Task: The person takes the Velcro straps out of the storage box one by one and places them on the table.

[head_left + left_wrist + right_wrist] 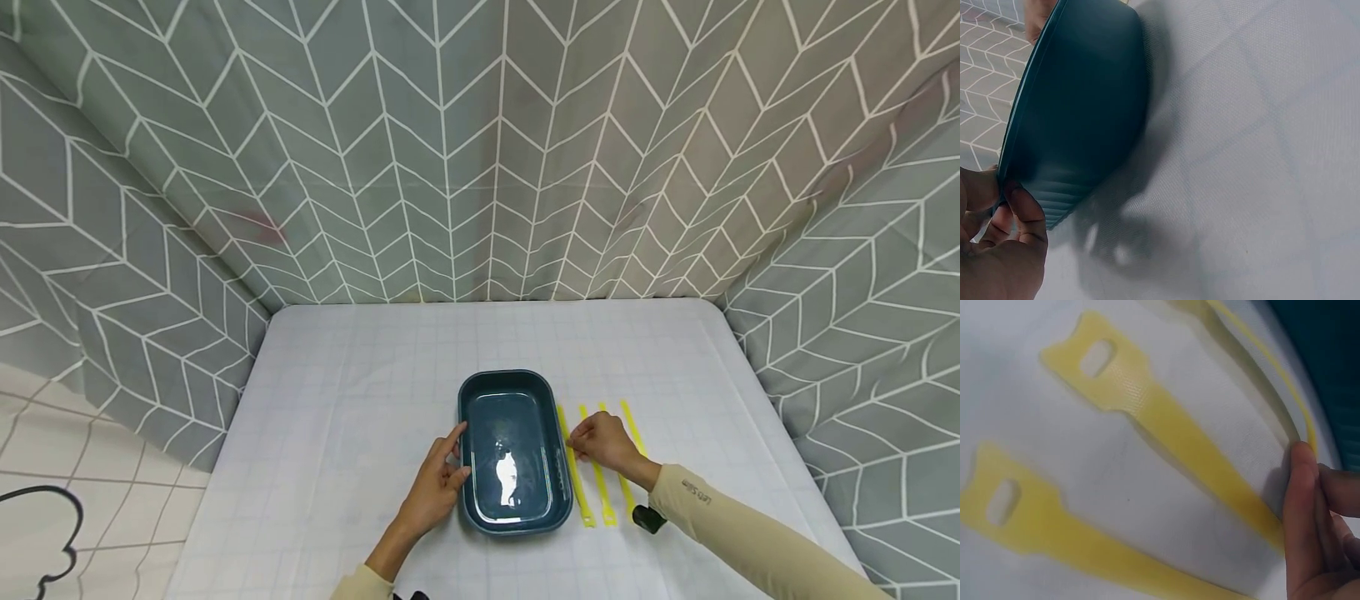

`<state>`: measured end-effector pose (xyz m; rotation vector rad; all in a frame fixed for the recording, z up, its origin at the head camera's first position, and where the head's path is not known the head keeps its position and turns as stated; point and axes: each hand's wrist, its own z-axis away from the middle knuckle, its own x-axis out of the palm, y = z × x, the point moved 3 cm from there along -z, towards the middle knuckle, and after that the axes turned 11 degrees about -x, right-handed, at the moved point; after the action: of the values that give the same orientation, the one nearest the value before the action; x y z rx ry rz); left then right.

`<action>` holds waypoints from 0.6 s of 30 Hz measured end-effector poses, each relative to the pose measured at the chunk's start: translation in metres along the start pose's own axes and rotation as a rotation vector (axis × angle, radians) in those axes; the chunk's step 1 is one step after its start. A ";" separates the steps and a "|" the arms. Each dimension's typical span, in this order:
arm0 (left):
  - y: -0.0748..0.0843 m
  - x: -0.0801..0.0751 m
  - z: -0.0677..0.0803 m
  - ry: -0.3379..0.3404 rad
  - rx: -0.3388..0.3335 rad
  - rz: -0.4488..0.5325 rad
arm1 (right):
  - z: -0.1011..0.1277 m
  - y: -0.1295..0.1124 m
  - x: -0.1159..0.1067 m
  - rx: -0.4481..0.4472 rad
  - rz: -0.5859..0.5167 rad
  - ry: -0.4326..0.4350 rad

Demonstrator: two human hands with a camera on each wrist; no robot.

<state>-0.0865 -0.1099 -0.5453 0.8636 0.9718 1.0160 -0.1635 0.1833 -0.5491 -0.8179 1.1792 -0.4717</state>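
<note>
A dark teal rectangular baking dish stands on the table. My left hand is at its left side, and in the left wrist view the fingers pinch the dish's rim. Just right of the dish, several yellow cable straps lie side by side with slotted heads toward me. My right hand pinches the cable strap nearest the dish between thumb and fingers, part-way along it. In the right wrist view that strap bows up off the cloth, while a second cable strap lies flat beside the hand.
A white cloth with a faint grid covers the table. Grey patterned curtains hang behind the table and at both sides. A small black device sits at the right wrist. Tiled floor shows at left.
</note>
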 end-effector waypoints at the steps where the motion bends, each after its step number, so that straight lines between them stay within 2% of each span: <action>1: 0.000 0.000 0.000 -0.001 -0.001 0.004 | 0.000 -0.001 -0.001 -0.012 0.015 -0.003; 18: 0.000 0.000 0.000 0.008 -0.004 -0.063 | 0.001 0.000 -0.002 0.002 0.090 0.007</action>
<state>-0.0863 -0.1101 -0.5454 0.8209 0.9978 0.9680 -0.1633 0.1848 -0.5478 -0.7591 1.2163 -0.4020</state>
